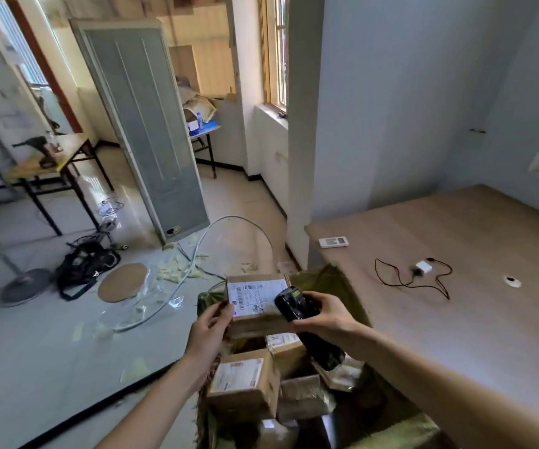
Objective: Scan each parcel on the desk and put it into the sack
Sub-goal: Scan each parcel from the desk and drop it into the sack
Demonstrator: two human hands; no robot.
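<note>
Below held parcel [255,303]: sack [336,286] with boxes [245,384]; charger [423,268] on desk [456,319].

Item count, taken relative to the sack [333,280]

Above it we count one held parcel [257,304] and one scanner [297,304]; inside, at least four parcels; right of it, one remote [333,242] and one charger [423,267].

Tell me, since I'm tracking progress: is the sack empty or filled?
Partly filled. Several boxes already lie inside the open green sack, below the box the left hand holds.
</note>
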